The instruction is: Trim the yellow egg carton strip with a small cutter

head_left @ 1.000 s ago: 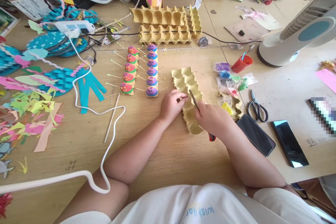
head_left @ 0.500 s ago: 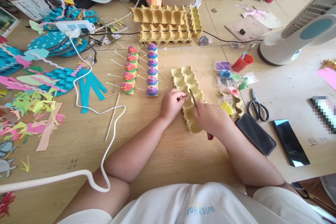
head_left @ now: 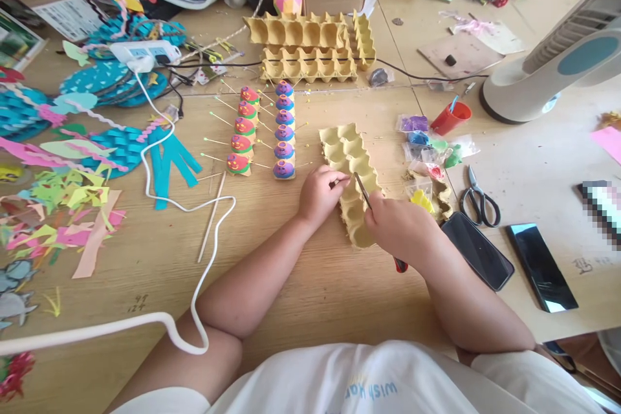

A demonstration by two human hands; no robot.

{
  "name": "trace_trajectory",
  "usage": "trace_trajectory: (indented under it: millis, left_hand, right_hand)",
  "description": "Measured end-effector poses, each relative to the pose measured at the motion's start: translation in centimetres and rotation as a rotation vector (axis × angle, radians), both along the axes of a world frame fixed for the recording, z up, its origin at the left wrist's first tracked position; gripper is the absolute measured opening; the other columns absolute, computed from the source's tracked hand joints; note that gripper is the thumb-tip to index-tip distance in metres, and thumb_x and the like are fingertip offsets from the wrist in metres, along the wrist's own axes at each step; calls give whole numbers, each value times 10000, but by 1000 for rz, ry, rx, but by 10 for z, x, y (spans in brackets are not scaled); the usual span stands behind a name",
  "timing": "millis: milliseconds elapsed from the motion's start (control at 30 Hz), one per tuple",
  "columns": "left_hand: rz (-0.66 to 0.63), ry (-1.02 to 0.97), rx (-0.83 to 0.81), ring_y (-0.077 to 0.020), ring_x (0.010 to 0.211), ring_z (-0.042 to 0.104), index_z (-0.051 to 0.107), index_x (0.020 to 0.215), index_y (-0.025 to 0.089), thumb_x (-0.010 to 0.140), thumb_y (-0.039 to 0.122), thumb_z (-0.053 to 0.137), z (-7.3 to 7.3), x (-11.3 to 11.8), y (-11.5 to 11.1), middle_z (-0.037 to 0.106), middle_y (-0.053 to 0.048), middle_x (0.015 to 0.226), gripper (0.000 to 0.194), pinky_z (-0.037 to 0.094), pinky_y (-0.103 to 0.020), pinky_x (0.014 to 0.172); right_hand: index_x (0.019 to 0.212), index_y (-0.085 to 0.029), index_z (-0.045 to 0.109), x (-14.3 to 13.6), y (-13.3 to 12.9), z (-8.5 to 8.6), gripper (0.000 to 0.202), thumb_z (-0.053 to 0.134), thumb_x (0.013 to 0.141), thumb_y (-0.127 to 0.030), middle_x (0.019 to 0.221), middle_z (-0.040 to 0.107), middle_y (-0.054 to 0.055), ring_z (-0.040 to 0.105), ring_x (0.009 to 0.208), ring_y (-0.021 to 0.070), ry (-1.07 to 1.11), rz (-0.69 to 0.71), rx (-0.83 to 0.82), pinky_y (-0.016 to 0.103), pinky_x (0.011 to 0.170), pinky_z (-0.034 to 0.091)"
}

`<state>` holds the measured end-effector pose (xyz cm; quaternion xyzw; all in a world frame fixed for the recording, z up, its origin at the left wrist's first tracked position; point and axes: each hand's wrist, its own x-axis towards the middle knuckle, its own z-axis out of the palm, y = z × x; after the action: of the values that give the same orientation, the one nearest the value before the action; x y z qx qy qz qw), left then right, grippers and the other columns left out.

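A pale yellow, two-row molded-pulp egg carton (head_left: 347, 149) lies on the light wood-grain surface (head_left: 310, 297), its long sides running away from the person. The left hand (head_left: 320, 197) is at its left long edge, thumb and fingertips drawn narrow over the cups; whether they pinch the pulp I cannot tell. The right hand (head_left: 405, 223) covers part of the right edge, fingers wrapped around a slim dark-bladed tool (head_left: 363, 190) with a red handle end, its tip over the middle cups near the left fingertips. The carton's far end and near left corner show uncovered. Bare wood stretches from its near end toward the person, with a narrower strip on the left before the purple-and-blue painted cup row (head_left: 284, 132). On the right, small plastic bags of colored material (head_left: 418, 137) sit closer to the edge than the black-handled scissors (head_left: 479, 202).
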<state>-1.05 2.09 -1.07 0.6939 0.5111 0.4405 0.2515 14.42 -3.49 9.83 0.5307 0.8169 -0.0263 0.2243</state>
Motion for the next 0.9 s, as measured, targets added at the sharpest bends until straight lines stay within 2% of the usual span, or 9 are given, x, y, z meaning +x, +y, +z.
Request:
trace_trajectory:
  millis: [167, 333, 500, 633, 800, 900]
  left_hand:
    - [0, 0, 4, -156, 753, 618, 761, 869, 184, 839, 228, 703, 0, 0, 0, 682, -37, 832, 78, 488, -280, 712]
    - [13, 0, 13, -161, 778, 627, 764, 863, 192, 841, 225, 699, -1, 1, 0, 681, -36, 831, 76, 491, -284, 750]
    - [9, 26, 4, -155, 744, 607, 763, 860, 196, 843, 233, 697, 0, 0, -1, 672, -30, 813, 77, 477, -271, 693]
    - [6, 11, 12, -155, 753, 612, 764, 870, 191, 844, 229, 697, 1, 1, -1, 684, -34, 828, 81, 481, -275, 708]
    - [4, 17, 4, -155, 745, 610, 766, 863, 197, 845, 242, 701, 1, 1, -1, 683, -33, 819, 81, 483, -276, 700]
    - [4, 8, -3, -155, 757, 620, 767, 876, 198, 843, 245, 705, 1, 0, -1, 687, -34, 832, 83, 487, -275, 706]
  right_hand:
    - [1039, -83, 614, 1, 0, -2, 381, 269, 987, -236, 788, 674, 129, 681, 699, 209, 18, -82, 78, 256, 490, 277]
    - [937, -108, 643, 5, -2, -4, 368, 282, 962, -178, 910, 681, 156, 682, 724, 212, 10, 34, 16, 263, 494, 275]
    - [1055, -85, 629, 1, 3, -2, 397, 257, 980, -203, 866, 685, 148, 689, 736, 217, 21, -85, 68, 269, 502, 304]
    - [996, -103, 634, 1, 1, -1, 380, 267, 972, -198, 922, 690, 158, 696, 749, 230, 13, -13, 17, 278, 493, 290]
    - [1050, -92, 606, 0, 1, -6, 389, 253, 985, -242, 786, 682, 121, 702, 715, 240, 34, -109, 88, 271, 485, 280]
    - [1034, -91, 613, 0, 1, -5, 379, 263, 980, -227, 814, 684, 134, 703, 717, 236, 30, -73, 72, 274, 478, 271]
